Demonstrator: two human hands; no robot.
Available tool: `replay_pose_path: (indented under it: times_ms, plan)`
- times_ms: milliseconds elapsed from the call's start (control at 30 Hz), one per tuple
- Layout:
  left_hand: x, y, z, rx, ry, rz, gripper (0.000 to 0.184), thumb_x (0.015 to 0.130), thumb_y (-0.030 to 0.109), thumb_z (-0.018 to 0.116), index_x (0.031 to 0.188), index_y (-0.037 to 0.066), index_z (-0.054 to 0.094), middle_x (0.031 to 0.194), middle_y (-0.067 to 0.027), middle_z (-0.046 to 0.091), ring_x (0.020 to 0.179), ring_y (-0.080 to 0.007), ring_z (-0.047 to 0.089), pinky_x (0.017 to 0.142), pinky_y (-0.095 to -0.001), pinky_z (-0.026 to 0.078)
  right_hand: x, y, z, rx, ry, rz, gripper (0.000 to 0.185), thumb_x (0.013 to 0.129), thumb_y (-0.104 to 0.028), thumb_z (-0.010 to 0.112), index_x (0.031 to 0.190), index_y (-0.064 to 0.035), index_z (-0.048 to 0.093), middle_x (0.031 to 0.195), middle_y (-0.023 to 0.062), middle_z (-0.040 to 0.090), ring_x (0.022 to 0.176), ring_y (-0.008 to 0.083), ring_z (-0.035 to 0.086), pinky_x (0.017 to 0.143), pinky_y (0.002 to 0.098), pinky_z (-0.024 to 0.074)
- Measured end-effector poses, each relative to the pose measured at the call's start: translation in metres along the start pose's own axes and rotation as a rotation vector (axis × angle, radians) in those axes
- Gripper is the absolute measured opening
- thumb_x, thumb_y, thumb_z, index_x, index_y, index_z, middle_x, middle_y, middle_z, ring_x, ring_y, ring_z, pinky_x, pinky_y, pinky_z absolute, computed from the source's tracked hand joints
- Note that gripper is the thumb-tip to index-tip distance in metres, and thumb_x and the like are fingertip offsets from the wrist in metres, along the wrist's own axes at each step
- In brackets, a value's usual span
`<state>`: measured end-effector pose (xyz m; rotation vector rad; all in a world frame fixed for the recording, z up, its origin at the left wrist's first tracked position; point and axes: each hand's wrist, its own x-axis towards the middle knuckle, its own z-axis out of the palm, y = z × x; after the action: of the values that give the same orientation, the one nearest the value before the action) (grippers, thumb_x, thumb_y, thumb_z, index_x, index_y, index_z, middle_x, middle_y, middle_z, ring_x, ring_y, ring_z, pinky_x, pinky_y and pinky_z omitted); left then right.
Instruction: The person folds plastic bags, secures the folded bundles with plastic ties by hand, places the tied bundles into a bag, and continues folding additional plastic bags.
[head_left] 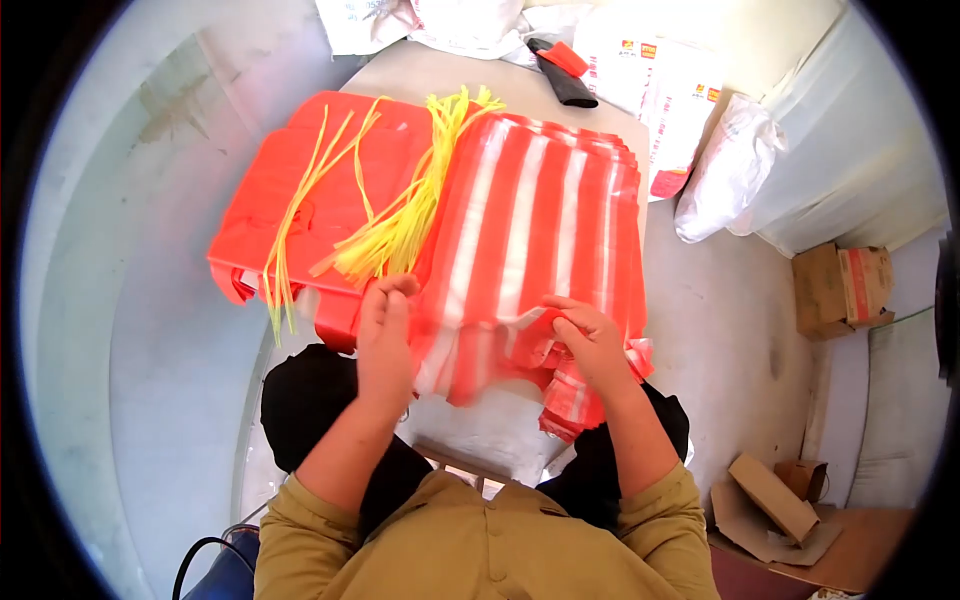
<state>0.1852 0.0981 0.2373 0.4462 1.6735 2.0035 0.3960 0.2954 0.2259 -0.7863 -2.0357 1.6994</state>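
Observation:
A stack of red-and-white striped plastic bags (530, 220) covers the right part of the table, its near edge hanging over the front. My right hand (590, 345) pinches the near edge of a striped bag between thumb and fingers. At the stack's near left corner is my left hand (388, 325), raised with curled fingers; whether it holds anything is unclear. Just beyond it, a bundle of yellow strips (415, 210) lies between the striped stack and a pile of plain red bags (330, 165). A few loose yellow strips (290, 235) rest on the red pile.
The table (420, 75) has a black and red item (566, 75) at its far edge. White sacks (640, 70) stand behind it, and another white sack (730, 165) is at the right. Cardboard boxes (840, 290) and flattened cardboard (770, 515) lie farther right.

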Motion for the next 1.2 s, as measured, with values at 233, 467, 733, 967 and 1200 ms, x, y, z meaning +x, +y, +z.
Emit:
replay_pose_path:
  times_ms: [233,467,733,967,1200]
  plan:
    - [0.052,-0.002,-0.013,-0.021,-0.211,-0.302,0.043,0.112,0.034,0.048,0.142,0.004,0.052,0.138,-0.0099,0.058,0.13,-0.02,0.053,0.113,-0.0385,0.04,0.016,-0.033,-0.01,0.072,-0.015,0.216,0.026,0.1,-0.006,0.057,0.117,0.0026,0.075,0.114,0.0059,0.073,0.098,0.0093,0.064,0.084,0.0264,0.052]
    - [0.06,-0.021,0.007,0.141,-0.262,-0.267,0.047,0.107,0.019,0.057,0.149,0.003,0.044,0.138,-0.0112,0.056,0.122,-0.0164,0.056,0.108,-0.0325,0.044,0.021,-0.013,-0.008,0.263,0.057,0.223,0.029,0.101,-0.006,0.054,0.12,0.0025,0.075,0.104,0.0033,0.074,0.094,0.0096,0.065,0.083,0.0258,0.052]
    - [0.049,-0.004,-0.003,0.172,-0.362,-0.378,0.068,0.1,0.014,0.067,0.159,0.006,0.034,0.107,-0.0045,0.064,0.097,-0.0122,0.059,0.089,-0.0276,0.046,0.012,0.005,-0.004,0.462,0.201,0.279,0.025,0.103,-0.017,0.061,0.117,0.0005,0.074,0.092,0.0012,0.07,0.073,0.0087,0.063,0.06,0.0257,0.0549]
    - [0.033,0.009,0.002,-0.019,-0.436,-0.286,0.076,0.096,0.018,0.073,0.161,0.007,0.034,0.096,-0.001,0.062,0.087,-0.0084,0.057,0.082,-0.0259,0.044,0.013,-0.014,0.01,0.686,0.352,0.203,0.02,0.104,-0.014,0.06,0.108,0.0008,0.073,0.087,0.0033,0.072,0.067,0.0088,0.062,0.056,0.0259,0.0535]
    - [0.03,0.008,-0.022,0.055,-0.58,-0.311,0.06,0.093,-0.004,0.065,0.151,0.007,0.051,0.106,0.0012,0.064,0.093,-0.0075,0.061,0.084,-0.0242,0.049,0.005,0.0,0.004,0.234,0.12,0.042,0.014,0.099,-0.004,0.063,0.104,-0.0016,0.075,0.107,0.0064,0.073,0.092,0.0172,0.068,0.075,0.0319,0.0558]
